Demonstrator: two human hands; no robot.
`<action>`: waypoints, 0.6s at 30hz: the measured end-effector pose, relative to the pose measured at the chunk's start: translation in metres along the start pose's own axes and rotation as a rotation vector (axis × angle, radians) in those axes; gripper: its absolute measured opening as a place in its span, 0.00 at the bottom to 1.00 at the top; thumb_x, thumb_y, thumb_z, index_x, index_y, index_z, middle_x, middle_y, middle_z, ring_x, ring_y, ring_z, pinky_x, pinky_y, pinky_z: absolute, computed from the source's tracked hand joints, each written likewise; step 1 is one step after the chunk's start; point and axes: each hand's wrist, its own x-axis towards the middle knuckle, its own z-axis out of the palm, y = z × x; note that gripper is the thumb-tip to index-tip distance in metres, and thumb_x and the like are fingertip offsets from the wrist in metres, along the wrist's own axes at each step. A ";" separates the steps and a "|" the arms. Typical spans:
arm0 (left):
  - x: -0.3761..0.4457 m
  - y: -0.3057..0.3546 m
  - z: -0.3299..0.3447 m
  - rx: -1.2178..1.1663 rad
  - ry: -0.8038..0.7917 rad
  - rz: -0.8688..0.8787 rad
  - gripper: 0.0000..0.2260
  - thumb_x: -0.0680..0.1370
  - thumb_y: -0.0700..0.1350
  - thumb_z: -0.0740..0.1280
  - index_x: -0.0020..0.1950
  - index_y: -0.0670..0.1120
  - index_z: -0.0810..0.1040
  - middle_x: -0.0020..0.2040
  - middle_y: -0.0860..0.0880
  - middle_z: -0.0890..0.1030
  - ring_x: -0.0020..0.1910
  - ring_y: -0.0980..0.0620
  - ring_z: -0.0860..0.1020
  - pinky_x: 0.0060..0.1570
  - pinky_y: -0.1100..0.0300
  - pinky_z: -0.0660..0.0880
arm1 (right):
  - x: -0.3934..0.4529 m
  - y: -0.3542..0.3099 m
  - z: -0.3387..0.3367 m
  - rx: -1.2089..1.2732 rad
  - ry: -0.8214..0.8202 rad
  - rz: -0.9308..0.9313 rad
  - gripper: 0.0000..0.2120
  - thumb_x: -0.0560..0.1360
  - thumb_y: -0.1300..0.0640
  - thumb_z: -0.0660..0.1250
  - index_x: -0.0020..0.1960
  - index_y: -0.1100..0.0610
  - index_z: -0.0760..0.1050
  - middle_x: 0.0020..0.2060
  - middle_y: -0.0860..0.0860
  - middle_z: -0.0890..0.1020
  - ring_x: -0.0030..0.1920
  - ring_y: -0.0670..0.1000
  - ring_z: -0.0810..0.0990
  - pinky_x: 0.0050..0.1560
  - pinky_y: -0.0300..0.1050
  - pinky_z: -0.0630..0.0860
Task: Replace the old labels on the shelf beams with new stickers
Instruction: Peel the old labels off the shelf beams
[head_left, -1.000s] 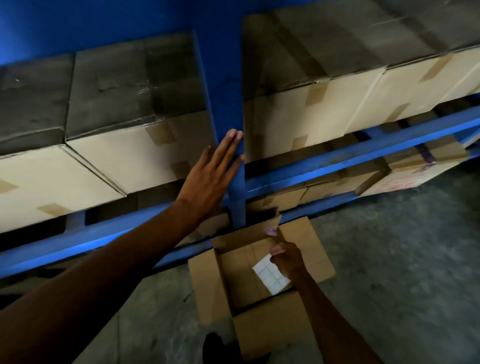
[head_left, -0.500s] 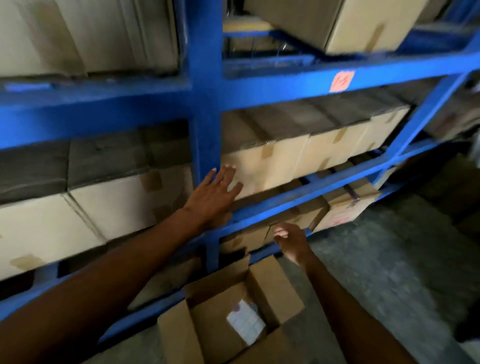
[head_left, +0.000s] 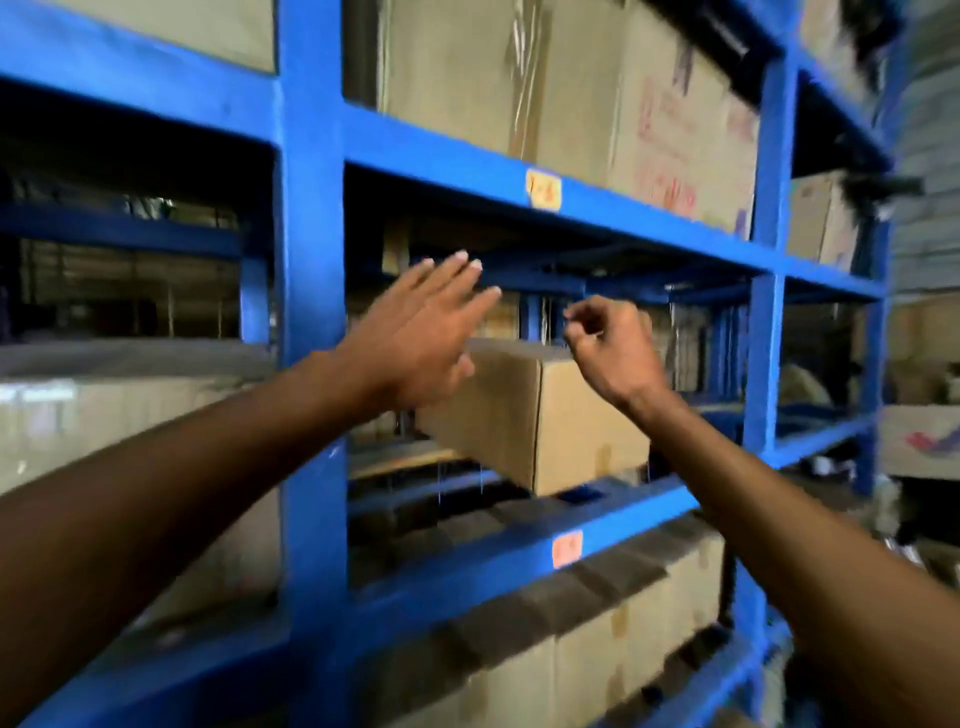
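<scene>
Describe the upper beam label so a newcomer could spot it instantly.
Start at the thick blue upright left of centre and follow the shelf beam running right from it, under the tall cartons. The upper label sits on that beam's face, above the raised hands. It is pale yellow-orange with red handwriting, unlike the redder lower label.

blue shelf beams (head_left: 519, 171), orange labels (head_left: 543, 190), tan boxes (head_left: 535, 415)

Bare forearms, no sleeves; short pale fingernails.
</scene>
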 end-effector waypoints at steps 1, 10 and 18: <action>0.016 -0.009 -0.006 0.044 0.040 -0.021 0.33 0.76 0.52 0.61 0.76 0.46 0.51 0.78 0.42 0.50 0.77 0.46 0.47 0.74 0.51 0.45 | 0.020 -0.001 -0.005 0.000 0.036 -0.023 0.10 0.71 0.59 0.64 0.49 0.58 0.80 0.47 0.56 0.85 0.51 0.55 0.81 0.55 0.51 0.77; 0.110 -0.062 -0.011 0.490 -0.016 -0.181 0.38 0.74 0.56 0.62 0.76 0.42 0.47 0.77 0.39 0.47 0.76 0.42 0.45 0.73 0.47 0.46 | 0.158 0.014 -0.002 -0.088 0.119 -0.170 0.12 0.74 0.57 0.61 0.53 0.61 0.78 0.53 0.62 0.81 0.55 0.63 0.77 0.54 0.54 0.74; 0.108 -0.068 0.009 0.568 0.047 -0.163 0.46 0.69 0.60 0.65 0.76 0.41 0.45 0.77 0.38 0.46 0.76 0.40 0.44 0.73 0.45 0.45 | 0.188 0.021 0.045 -0.371 0.281 -0.361 0.10 0.75 0.60 0.60 0.48 0.67 0.76 0.61 0.62 0.71 0.59 0.61 0.69 0.59 0.55 0.65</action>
